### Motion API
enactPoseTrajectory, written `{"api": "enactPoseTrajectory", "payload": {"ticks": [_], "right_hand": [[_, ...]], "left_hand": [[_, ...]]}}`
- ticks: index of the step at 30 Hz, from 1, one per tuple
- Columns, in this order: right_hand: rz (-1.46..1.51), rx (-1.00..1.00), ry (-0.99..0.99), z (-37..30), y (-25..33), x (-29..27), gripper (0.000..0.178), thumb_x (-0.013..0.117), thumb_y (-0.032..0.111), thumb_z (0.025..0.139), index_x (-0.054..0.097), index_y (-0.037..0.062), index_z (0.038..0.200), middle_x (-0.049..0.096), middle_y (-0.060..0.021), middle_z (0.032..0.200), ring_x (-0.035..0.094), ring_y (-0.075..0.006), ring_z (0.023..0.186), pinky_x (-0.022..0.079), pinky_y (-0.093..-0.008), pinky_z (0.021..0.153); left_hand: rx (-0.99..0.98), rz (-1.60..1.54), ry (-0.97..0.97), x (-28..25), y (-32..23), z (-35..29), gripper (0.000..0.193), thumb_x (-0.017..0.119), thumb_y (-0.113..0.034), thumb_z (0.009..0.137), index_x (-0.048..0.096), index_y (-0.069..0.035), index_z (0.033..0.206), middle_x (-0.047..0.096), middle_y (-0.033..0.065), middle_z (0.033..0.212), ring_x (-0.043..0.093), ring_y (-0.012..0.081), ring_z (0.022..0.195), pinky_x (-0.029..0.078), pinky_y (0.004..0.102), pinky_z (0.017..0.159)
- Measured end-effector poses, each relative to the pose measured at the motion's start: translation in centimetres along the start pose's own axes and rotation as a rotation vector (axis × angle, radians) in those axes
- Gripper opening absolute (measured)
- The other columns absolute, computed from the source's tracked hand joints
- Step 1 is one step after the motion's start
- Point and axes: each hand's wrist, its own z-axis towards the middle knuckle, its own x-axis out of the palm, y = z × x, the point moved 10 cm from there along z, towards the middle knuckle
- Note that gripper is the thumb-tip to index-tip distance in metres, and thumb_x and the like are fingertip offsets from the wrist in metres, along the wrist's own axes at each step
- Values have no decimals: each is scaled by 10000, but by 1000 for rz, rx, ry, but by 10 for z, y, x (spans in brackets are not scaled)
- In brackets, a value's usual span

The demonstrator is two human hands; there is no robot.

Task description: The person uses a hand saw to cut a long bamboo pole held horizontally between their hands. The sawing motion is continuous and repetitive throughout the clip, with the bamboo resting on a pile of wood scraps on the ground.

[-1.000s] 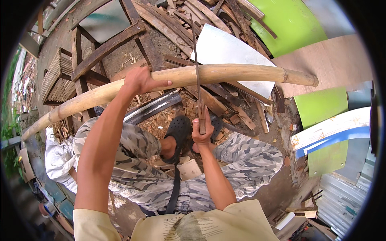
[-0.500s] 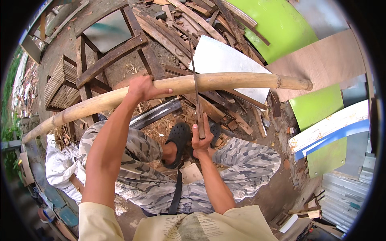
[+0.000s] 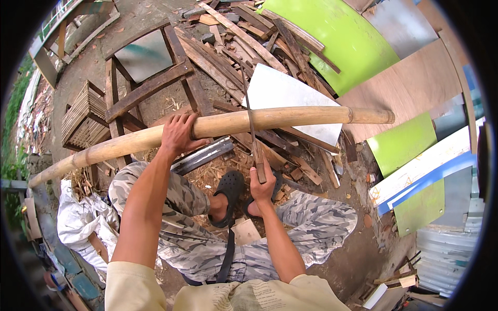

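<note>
The left hand point(image 3: 177, 133), left of centre in the frame, is clasped over a bamboo pole point(image 3: 295, 118), with its fingers over the top and its thumb toward the lower side. The right hand point(image 3: 263, 185), just below centre, is wrapped firmly around the wooden handle of a long-bladed tool point(image 3: 249, 106). The thin dark blade runs up from that fist and crosses the pole to the right of the left hand; it is too narrow in this view to say whether it bites into the bamboo or only lies across it.

From the left hand's grasp, the pole extends down to the left edge of the frame and out to the right, where its end shows against a plywood sheet point(image 3: 410, 88). Above the right hand, the pole passes in front of a white panel point(image 3: 285, 93).

Below the pole, near centre, is a black clog point(image 3: 228, 189) on a foot. A dark wooden frame point(image 3: 148, 90) stands at upper left, with a slatted crate point(image 3: 85, 119) beside it. Scrap wood point(image 3: 249, 39) is heaped at upper centre, next to a bright green sheet point(image 3: 358, 46). A white sack point(image 3: 78, 223) lies at lower left.
</note>
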Motion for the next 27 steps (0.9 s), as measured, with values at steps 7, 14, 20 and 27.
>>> {"api": "enactPoseTrajectory", "payload": {"ticks": [7, 14, 20, 27], "right_hand": [[-53, -38, -32, 18, 59, -8, 521, 654, 128, 925, 614, -2, 1428, 763, -241, 1095, 772, -242, 942, 578, -348, 813], [-46, 86, 7, 20, 89, -25, 531, 652, 92, 930, 602, -12, 1448, 752, -163, 1188, 701, -184, 954, 551, -320, 867], [-50, 142, 29, 17, 111, -36, 528, 657, 81, 928, 604, -14, 1444, 740, -170, 1220, 693, -177, 996, 541, -313, 899], [-62, -22, -61, 4, 86, -38, 537, 625, 89, 934, 597, 18, 1466, 738, -151, 890, 669, -132, 711, 541, -313, 673]], "left_hand": [[-63, -95, 160, -10, 12, 28, 885, 569, -893, 785, 718, -33, 927, 660, 187, 640, 687, 373, 632, 540, 482, 628], [-110, -107, 607, 3, -3, 26, 949, 500, -902, 827, 796, -20, 1013, 685, 216, 706, 714, 382, 738, 543, 513, 708], [-129, -219, 668, 3, -2, 23, 1003, 428, -938, 840, 810, -32, 1034, 685, 227, 714, 714, 369, 770, 539, 505, 708], [-140, -147, 668, 6, -16, 20, 1079, 472, -971, 778, 755, 58, 935, 696, 217, 728, 721, 384, 749, 561, 496, 734]]}}
